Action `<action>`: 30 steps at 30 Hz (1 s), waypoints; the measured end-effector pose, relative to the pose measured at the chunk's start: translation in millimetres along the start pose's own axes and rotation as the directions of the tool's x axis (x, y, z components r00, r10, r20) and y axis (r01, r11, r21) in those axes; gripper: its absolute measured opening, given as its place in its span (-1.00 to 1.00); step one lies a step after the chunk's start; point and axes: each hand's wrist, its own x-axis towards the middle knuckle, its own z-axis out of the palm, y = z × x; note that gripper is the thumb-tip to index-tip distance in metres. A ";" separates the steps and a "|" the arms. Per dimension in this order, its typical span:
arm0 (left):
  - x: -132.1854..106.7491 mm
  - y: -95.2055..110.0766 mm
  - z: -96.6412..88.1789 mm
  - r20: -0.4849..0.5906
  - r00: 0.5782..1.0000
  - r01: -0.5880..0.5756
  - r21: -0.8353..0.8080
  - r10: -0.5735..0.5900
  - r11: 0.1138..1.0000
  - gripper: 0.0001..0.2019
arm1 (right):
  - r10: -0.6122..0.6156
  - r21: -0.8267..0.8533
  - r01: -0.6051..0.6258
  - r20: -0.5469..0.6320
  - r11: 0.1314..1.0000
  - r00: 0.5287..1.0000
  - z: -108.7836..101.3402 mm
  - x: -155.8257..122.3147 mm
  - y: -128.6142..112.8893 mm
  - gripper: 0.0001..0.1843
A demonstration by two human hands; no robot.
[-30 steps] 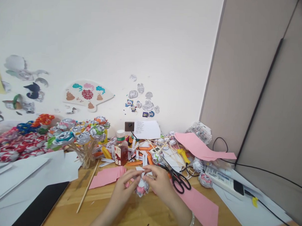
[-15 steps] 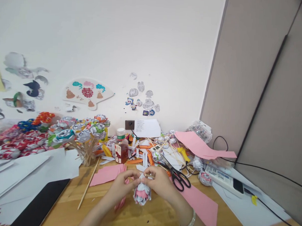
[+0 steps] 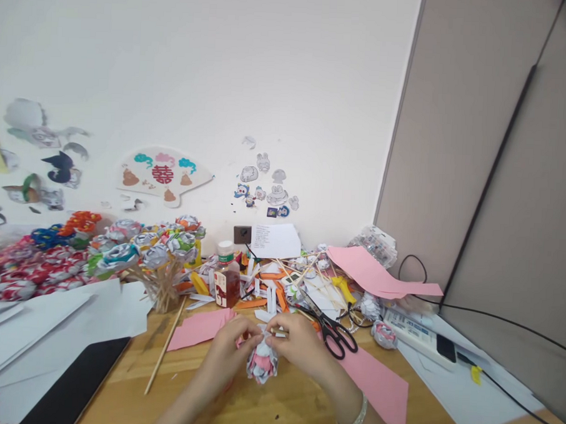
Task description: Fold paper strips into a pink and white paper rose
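Both my hands meet over the wooden desk (image 3: 284,406) at the bottom middle. My left hand (image 3: 230,353) and my right hand (image 3: 300,345) are closed on a small paper flower (image 3: 261,363) of pink and white printed paper, pinching its top from either side. A thin wooden stick shows between my right fingers at the flower's top. A pink paper sheet (image 3: 198,328) lies just behind my left hand. Black scissors (image 3: 334,337) lie right of my right hand. A bracelet sits on my right wrist.
A bunch of finished paper flowers on sticks (image 3: 154,259) stands at back left beside a small brown bottle (image 3: 227,283). Paper scraps and skewers (image 3: 299,281) litter the back. White sheets and a black tablet (image 3: 76,387) lie left; a power strip (image 3: 418,336) and cables right.
The paper flower and both hands have stayed in place, the fingers shifting slightly at the flower's top. The view has dipped a little.
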 end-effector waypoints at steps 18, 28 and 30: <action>-12.5 -4.1 9.5 0.085 0.996 0.004 -0.346 0.028 0.938 0.12 | 0.181 0.521 -0.103 -0.101 0.847 0.978 -1.2 6.1 4.2 -0.87; -17.9 13.5 14.0 0.135 0.991 0.065 -0.294 -0.026 0.954 -0.54 | 0.108 0.420 -0.083 -0.036 0.904 0.993 -3.1 1.5 6.4 -0.85; -16.7 13.4 10.6 0.173 0.984 0.091 -0.278 -0.044 0.956 -0.53 | 0.106 0.404 -0.089 -0.018 0.910 0.994 -5.9 1.6 5.5 -0.84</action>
